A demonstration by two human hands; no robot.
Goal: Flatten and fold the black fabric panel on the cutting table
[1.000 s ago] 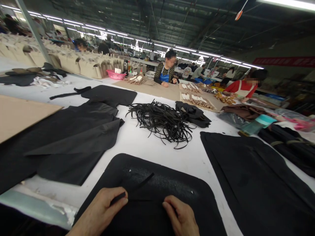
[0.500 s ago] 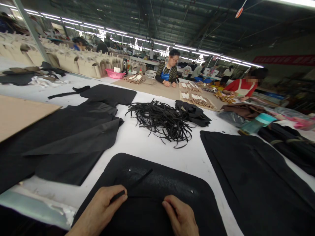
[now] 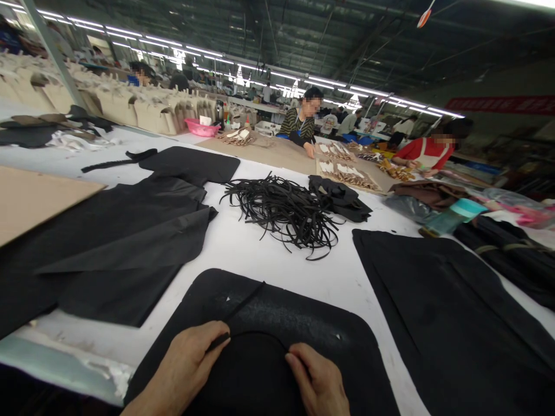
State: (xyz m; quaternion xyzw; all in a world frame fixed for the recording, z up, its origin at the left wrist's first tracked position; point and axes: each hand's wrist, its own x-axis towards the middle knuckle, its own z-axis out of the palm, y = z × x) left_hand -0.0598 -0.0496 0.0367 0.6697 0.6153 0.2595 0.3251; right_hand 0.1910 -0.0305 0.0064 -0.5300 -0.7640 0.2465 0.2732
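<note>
Between my two hands a narrow black strip (image 3: pixel 259 332) bows upward in a shallow arc. My left hand (image 3: pixel 186 361) pinches it between thumb and forefinger, and a loose end sticks out past the fingers toward the far edge of the panel. At the strip's other side, my right hand (image 3: pixel 318 375) has thumb and forefinger closed on it. Both hands are over a black panel with rounded corners (image 3: pixel 303 309), which carries small white marks. Its near part blends into black material under my hands, so the border there is hard to make out.
Beyond the panel lies a tangled heap of black strips (image 3: pixel 281 211). Black sheets (image 3: pixel 130 231) spread at left beside a tan board (image 3: pixel 39 199); another black piece (image 3: pixel 442 300) lies right, near a teal-lidded bottle (image 3: pixel 459 216). Two co-workers work across the table.
My left hand has shifted slightly right and up, closer to my right hand. The strip between them, nearly straight before, now arches. A co-worker across the table has leaned and reached sideways.
</note>
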